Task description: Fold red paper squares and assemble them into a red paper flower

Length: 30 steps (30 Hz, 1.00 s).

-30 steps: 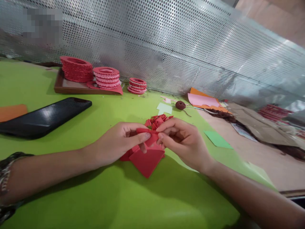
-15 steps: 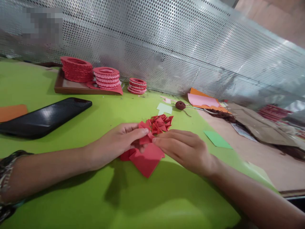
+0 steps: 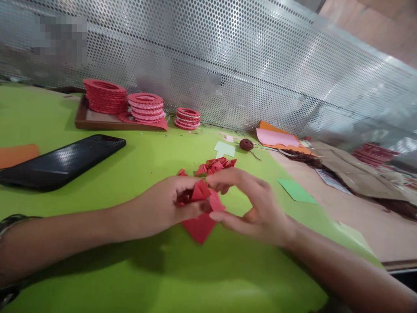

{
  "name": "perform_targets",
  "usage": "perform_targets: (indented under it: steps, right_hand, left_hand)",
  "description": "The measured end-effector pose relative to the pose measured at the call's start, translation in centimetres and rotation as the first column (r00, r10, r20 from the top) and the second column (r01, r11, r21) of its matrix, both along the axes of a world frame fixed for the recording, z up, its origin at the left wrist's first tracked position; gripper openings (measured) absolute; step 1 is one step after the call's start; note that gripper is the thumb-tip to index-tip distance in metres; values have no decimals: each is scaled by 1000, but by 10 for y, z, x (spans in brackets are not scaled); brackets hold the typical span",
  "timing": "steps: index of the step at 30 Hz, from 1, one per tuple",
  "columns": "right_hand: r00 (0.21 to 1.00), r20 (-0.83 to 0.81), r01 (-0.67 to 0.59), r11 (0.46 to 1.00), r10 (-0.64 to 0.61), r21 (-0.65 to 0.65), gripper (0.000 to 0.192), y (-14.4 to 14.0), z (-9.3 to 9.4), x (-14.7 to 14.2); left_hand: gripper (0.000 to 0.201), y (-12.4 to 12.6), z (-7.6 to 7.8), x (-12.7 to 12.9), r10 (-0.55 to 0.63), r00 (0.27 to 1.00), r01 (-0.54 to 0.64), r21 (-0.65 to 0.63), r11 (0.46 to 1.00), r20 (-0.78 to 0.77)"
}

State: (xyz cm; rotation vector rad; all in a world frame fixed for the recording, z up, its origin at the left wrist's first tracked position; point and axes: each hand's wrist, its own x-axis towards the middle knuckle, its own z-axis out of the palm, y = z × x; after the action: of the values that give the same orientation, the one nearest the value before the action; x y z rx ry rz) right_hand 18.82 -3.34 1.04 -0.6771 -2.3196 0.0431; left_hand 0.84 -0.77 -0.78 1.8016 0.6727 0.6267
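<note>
My left hand [image 3: 166, 202] pinches a small folded piece of red paper [image 3: 201, 191] between thumb and fingers, with flaps standing up. Over its right side curves my right hand [image 3: 257, 204], forefinger at the top edge and thumb at the lower flap, gripping the piece between them. Beneath the hands lies a flat square of red paper [image 3: 199, 230], one corner towards me. Just behind them is a small heap of folded red paper pieces [image 3: 218, 165], partly covered by my right fingers. One loose red piece [image 3: 181, 172] shows behind my left hand.
A black phone [image 3: 65, 161] lies at the left by an orange sheet [image 3: 19, 155]. Stacks of red and pink rings [image 3: 146, 108] stand on a brown tray [image 3: 117, 125] and beside it. Brown yarn [image 3: 246, 144], a green paper [image 3: 297, 191] and a perforated metal screen [image 3: 195, 52] are beyond.
The folded piece has been turned, and its flaps now point up. My right hand's thumb and forefinger have spread from a pinch to span it. My left hand has shifted slightly lower.
</note>
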Motion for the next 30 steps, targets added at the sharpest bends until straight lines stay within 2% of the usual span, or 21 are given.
perform_targets:
  steps: [2, 5, 9, 12, 14, 16, 18, 21, 24, 26, 30]
  right_hand:
    - [998, -59, -39, 990, 31, -133, 29, 0, 2, -1]
    - [992, -76, -112, 970, 98, -215, 4, 0, 4, -3]
    - [978, -208, -69, 941, -2, -332, 6, -2, 2, -6]
    - [981, -195, -70, 963, 19, -261, 19, -3, 0, -7]
    - [992, -102, -97, 979, 80, -179, 16, -3, 0, -7]
    - [994, -60, -101, 987, 93, -129, 3, -3, 0, -7]
    - [994, -107, -51, 987, 35, -155, 6, -3, 1, -7]
    - [963, -267, -53, 939, -42, -339, 6, -3, 0, -7]
    - [931, -366, -179, 855, -13, -486, 7, -1, -1, -5]
    - [936, -348, -236, 832, 55, -502, 12, 1, 0, -3]
    - [960, -231, -250, 852, 157, -459, 13, 4, 5, 3]
  left_hand:
    - [10, -2, -1, 0, -13, 993, 27, 122, 992, -117]
    - [14, -3, 0, -1, 0, 984, 47, 256, 965, -180]
    - [15, -3, 4, -2, 104, 972, -18, 374, 927, -210]
    - [17, -4, 4, -2, 49, 960, 76, 427, 901, -276]
    - [18, -3, 2, -2, -11, 960, 134, 425, 895, -281]
    - [18, -2, 2, -2, 11, 969, 104, 444, 890, -249]
    - [18, 0, 3, -3, 97, 977, 7, 481, 877, -190]
    - [19, 3, 5, -4, 168, 984, -119, 466, 877, -65]
    - [20, 2, 7, -5, 167, 986, -159, 379, 912, 11]
    - [23, 1, 7, -6, 130, 992, -126, 294, 948, 6]
    - [28, 0, 8, -8, 52, 997, -43, 178, 983, -48]
